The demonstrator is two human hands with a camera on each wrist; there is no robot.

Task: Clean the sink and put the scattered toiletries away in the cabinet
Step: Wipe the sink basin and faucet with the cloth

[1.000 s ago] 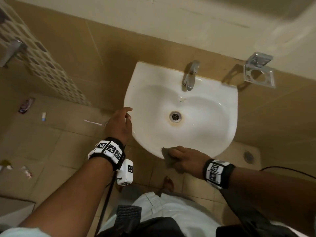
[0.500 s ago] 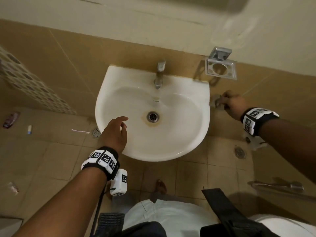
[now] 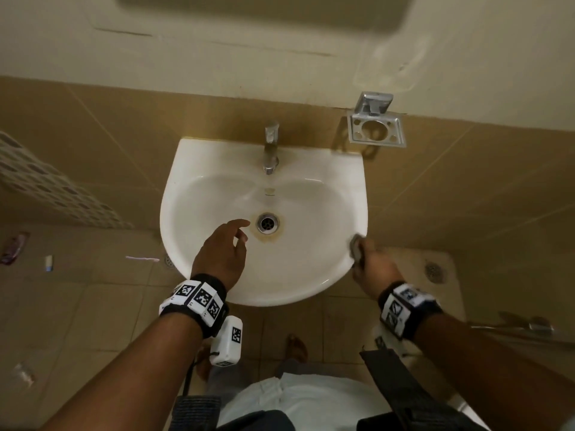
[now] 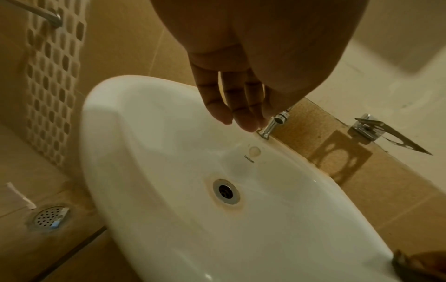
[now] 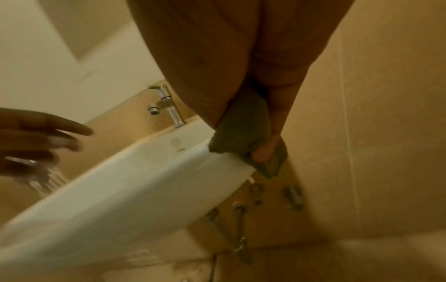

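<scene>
A white wall sink (image 3: 186, 169) (image 4: 135, 145) (image 5: 125, 183) fills the middle of the head view, with a brown stain ringing its drain (image 3: 267, 223) (image 4: 226, 191). My right hand (image 3: 371, 267) grips a dark green cloth (image 3: 357, 248) (image 5: 243, 131) and presses it on the sink's right rim. My left hand (image 3: 222, 250) (image 4: 231, 106) hovers over the basin left of the drain, fingers relaxed and holding nothing. On the floor to the left lie a toothbrush (image 3: 142, 259), a small white tube (image 3: 49, 262) and a dark packet (image 3: 14, 251).
A chrome tap (image 3: 270, 150) (image 5: 166, 106) stands at the back of the sink. A metal holder (image 3: 375, 129) (image 4: 386, 133) hangs on the wall at the right. Floor drains (image 3: 434, 270) (image 4: 49, 217) lie on both sides. Pipes (image 5: 231, 225) run under the sink.
My right hand with the cloth has come back down the sink's right rim from near the wall holder. My left hand has moved from the left rim to over the basin.
</scene>
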